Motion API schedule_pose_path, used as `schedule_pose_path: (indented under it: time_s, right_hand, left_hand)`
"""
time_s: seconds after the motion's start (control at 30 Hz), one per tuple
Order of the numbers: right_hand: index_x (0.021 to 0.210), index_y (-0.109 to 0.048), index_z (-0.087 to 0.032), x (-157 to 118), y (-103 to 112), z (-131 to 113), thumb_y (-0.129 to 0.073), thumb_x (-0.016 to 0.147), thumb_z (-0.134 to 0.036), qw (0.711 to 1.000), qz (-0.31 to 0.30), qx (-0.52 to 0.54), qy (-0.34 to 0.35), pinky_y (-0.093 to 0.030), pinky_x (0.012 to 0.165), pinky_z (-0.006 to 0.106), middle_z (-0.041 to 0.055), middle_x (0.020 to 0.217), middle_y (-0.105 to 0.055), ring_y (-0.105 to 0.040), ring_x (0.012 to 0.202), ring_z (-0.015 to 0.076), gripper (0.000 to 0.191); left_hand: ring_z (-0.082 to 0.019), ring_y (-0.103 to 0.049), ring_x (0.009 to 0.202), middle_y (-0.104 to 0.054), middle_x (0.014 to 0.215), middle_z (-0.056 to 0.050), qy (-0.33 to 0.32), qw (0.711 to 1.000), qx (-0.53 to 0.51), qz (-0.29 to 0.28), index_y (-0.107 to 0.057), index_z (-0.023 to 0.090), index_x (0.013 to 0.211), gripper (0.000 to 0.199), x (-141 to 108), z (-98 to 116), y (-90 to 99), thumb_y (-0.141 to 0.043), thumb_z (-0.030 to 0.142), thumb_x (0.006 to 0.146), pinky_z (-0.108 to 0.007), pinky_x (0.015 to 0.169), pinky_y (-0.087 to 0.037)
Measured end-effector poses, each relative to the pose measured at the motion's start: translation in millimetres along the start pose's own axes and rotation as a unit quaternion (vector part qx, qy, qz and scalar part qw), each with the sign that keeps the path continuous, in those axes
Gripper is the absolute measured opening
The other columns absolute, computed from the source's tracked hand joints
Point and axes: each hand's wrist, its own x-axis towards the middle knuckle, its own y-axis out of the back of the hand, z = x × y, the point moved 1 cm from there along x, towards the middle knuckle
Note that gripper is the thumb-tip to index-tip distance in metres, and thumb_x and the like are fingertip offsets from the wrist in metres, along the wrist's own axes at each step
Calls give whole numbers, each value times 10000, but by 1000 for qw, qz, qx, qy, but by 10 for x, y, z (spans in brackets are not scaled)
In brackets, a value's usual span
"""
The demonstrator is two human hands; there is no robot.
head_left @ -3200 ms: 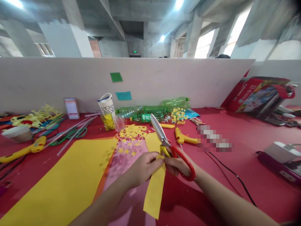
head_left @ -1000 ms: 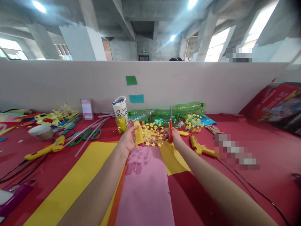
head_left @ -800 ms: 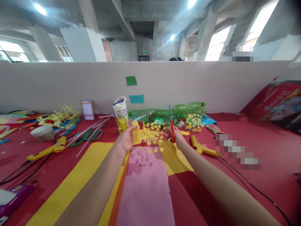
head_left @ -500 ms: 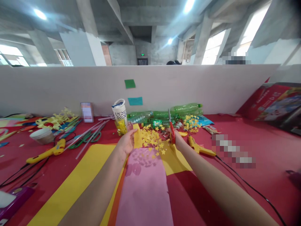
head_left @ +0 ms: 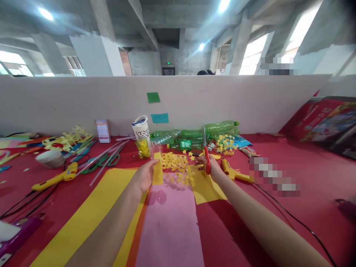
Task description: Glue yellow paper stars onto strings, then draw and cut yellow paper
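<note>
My left hand [head_left: 146, 174] pinches a narrow upright strip of yellow paper [head_left: 158, 168] between thumb and fingers. Red-handled scissors [head_left: 207, 161] are in my right hand [head_left: 214, 168], blades pointing up and away from me. Between both hands is a cluster of small yellow stars [head_left: 175, 162], some over the edge of a pink sheet [head_left: 171, 222]; what holds them up is unclear. Under my right hand lies a yellow sheet [head_left: 207, 191]. A larger yellow sheet [head_left: 83, 215] runs beneath my left forearm, with an orange edge beside it.
Green plastic bottles [head_left: 191, 137] lie along the white partition [head_left: 83, 100]. A white patterned cup [head_left: 141, 131] stands left of them. Yellow glue guns lie left [head_left: 59, 177] and right [head_left: 236, 174], with cords trailing. Green-handled scissors [head_left: 112, 160], straws and a paper cup [head_left: 50, 158] are at left.
The yellow strip in my left hand has come lower and slightly left. My right hand and the scissors have shifted a little right. Stars between them have changed position.
</note>
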Motion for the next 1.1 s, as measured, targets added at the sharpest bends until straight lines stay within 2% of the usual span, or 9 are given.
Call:
schedule_pose_path:
  time_s: [0.17,0.3,0.37,0.43,0.6,0.73,0.87,0.97,1.1]
  right_hand:
    - [750,-454,-206,-30,4,120,-766,629,-270,1000,25,9,10,-496,468,231,-16,670,-639,-637,571,149,340]
    - [819,-517,-180,-35,-49,143,-737,722,-277,1000,27,12,0,-534,544,260,5,731,-639,-639,629,146,259]
    - [914,-560,-147,-35,-88,106,-661,824,-293,1000,24,8,-10,-547,599,283,29,828,-645,-640,692,144,199]
    - [1030,-575,-130,-30,-128,54,-584,896,-303,1000,21,0,-22,-551,662,312,49,948,-638,-638,773,150,218]
    - [1177,-549,-153,-6,-197,-12,-557,918,-310,998,19,-34,-58,-531,799,396,80,1155,-588,-614,957,199,304]
    - [1193,-541,-157,6,-192,56,-558,916,-313,991,45,-89,-88,-523,822,413,85,1183,-576,-604,987,210,318]
    - [1193,-542,-160,14,-150,135,-556,917,-311,978,75,-162,-108,-522,825,413,85,1185,-575,-604,989,210,315]
    - [1192,-542,-159,23,-125,151,-558,917,-311,971,84,-202,-100,-522,824,413,84,1184,-576,-604,988,210,316]
    - [1189,-545,-159,36,-110,140,-557,917,-312,967,95,-227,-71,-519,829,416,84,1186,-575,-602,993,212,313]
  left_hand:
    - [-162,-652,492,-674,574,-43,45,999,19,-6,-619,116,777,73,-5,-212,19,-565,144,817,-254,512,-537]
    - [-192,-682,568,-695,618,-77,58,998,18,-31,-648,97,826,121,31,-274,-92,-541,154,830,-285,573,-555]
    - [-195,-695,627,-713,676,-94,43,998,11,-36,-658,92,845,144,45,-215,-150,-537,168,835,-284,614,-559]
    - [-185,-700,681,-728,744,-97,13,999,3,-33,-664,97,865,148,54,-115,-192,-546,178,829,-266,649,-556]
    - [-149,-681,666,-722,746,-74,-40,999,6,-2,-672,105,864,124,61,52,-194,-598,169,789,-227,635,-535]
    - [-146,-673,691,-718,753,-57,-62,998,7,6,-664,123,814,81,66,-17,-145,-624,158,753,-232,654,-521]
    - [-151,-679,813,-726,831,-40,-89,996,5,-20,-661,153,808,106,51,-103,-161,-679,160,703,-224,726,-504]
    - [-152,-681,834,-728,818,-25,-105,993,15,-46,-657,164,787,139,40,-120,-206,-718,170,663,-226,762,-495]
    - [-137,-682,767,-722,764,-7,-113,992,20,-57,-650,168,770,141,63,-112,-231,-725,184,651,-222,741,-496]
